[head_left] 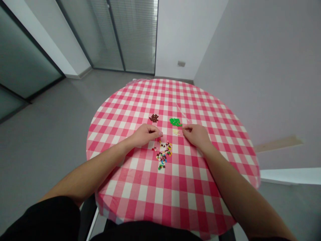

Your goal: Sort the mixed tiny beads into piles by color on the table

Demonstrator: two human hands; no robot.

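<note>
Looking down at our round bench [225,127] with the pink-and-white checked cloth [140,207], how would we describe our arms?

Honestly, like a wide V. Both come in from the bottom corners, reach forward and angle toward the middle. Our left hand [147,135] has the knuckles up top, fingers curled, thumb lying along the near side and pointing right. Our right hand [197,135] is turned inward, fingers bent and tips aimed left.

OK, and the grip?

Narrow on both sides. Each hand has thumb and fingertips drawn in close, but the tips are too small to make out, so we can't tell if either one has a piece in it.

Fair. Where's all the stuff?

Our mixed scatter of tiny colored pieces [163,157] sits nearest our body, between the forearms and just on our side of the left fingertips. Beyond the left hand there's a dark brown pile [153,118]. To the right of that is a green pile [175,122], with a few pale yellow pieces [176,132] on its near side. Our right fingertips are just beside those last two.
</note>
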